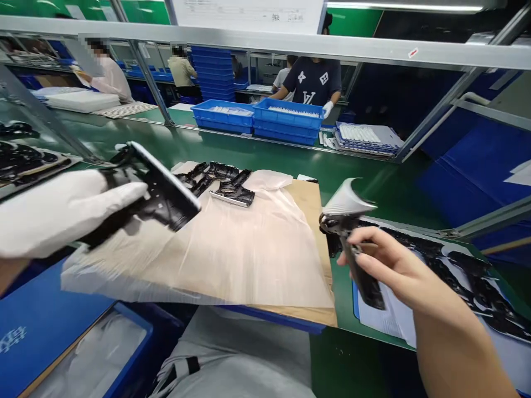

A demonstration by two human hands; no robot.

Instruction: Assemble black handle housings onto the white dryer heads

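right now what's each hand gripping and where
The gloved left hand grips a black frame by its near end; the bare right hand holds a blurred black-and-silver part by its stem.

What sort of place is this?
It looks like a factory assembly line, probably for small manufactured parts: a long green workbench, stacked blue plastic bins of small white parts, and a white-gloved hand holding a black frame.

Bright, even light falls from the overhead lamp [404,6], leaving only soft shadows. Glare streaks the green surface [265,157] and the plastic sheet [232,260]. The silver part [346,202] in my right hand [388,265] smears with motion blur, while the black frame [157,188] in my left hand [62,213] looks sharper. The long rail [265,41] bows toward the edges.
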